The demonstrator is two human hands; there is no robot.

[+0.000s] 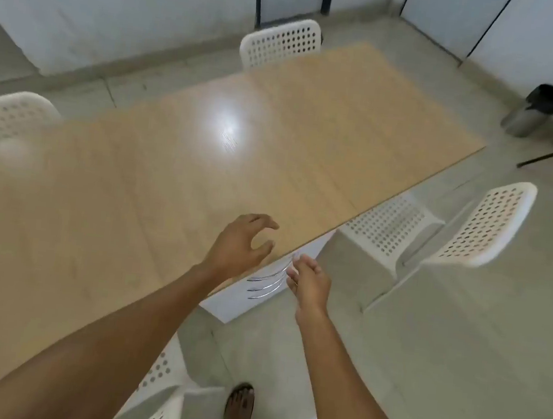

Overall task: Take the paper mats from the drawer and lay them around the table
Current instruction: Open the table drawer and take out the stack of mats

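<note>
A long light-wood table (169, 169) fills the middle of the view. Under its near right edge stands a white drawer unit (251, 296) with curved metal handles (268, 282); its drawers look closed. My left hand (242, 243) hovers over the table's edge just above the unit, fingers loosely curled, holding nothing. My right hand (310, 280) is beside the handles, just off the table's edge, fingers relaxed and empty. No paper mats are in view.
White perforated chairs stand around the table: one at the far end (282, 43), one at the left (2, 119), one at the right (473, 225), one near my legs (157, 399). A metal bin (534, 109) with a black liner sits at the far right. My sandalled foot (238, 408) is on the tiled floor.
</note>
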